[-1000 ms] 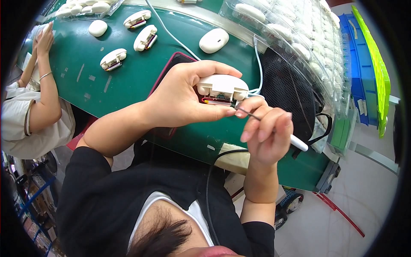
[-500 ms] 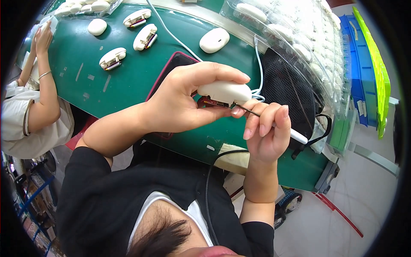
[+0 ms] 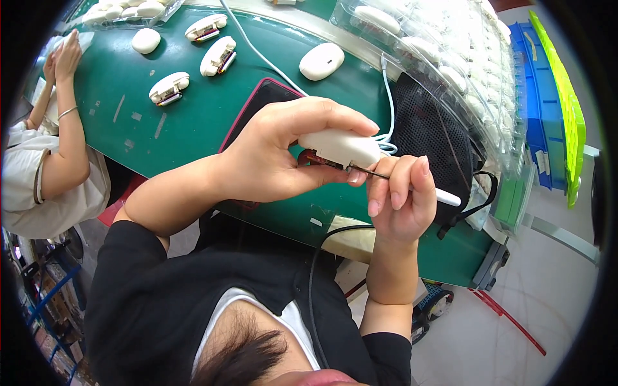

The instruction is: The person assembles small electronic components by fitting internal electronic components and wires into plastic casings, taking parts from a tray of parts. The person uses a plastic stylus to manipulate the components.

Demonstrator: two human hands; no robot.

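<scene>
My left hand (image 3: pixel 273 145) is closed around a white rounded earbud charging case (image 3: pixel 347 145), thumb below and fingers over the top. The case is tilted, and its underside shows a dark opening with reddish inner parts. Between the fingers of my right hand (image 3: pixel 402 196) is a thin screwdriver-like tool (image 3: pixel 448 197) with a black shaft and a white handle. Its tip meets the lower right edge of the case; whether it goes inside cannot be made out. The right fingertips sit close to that edge.
On the green table (image 3: pixel 212 122) lie several opened white cases (image 3: pixel 168 88), a closed case (image 3: pixel 322 61), a phone (image 3: pixel 248 109) and a pale cable (image 3: pixel 261 62). A black mesh bag (image 3: pixel 431 135) and clear trays of white cases (image 3: pixel 473 71) stand right. A co-worker (image 3: pixel 51 161) sits left.
Both hands have shifted slightly, with the case a little lower and more tilted. The tool's tip stays at the case's lower edge, its shaft now lying flatter.
</scene>
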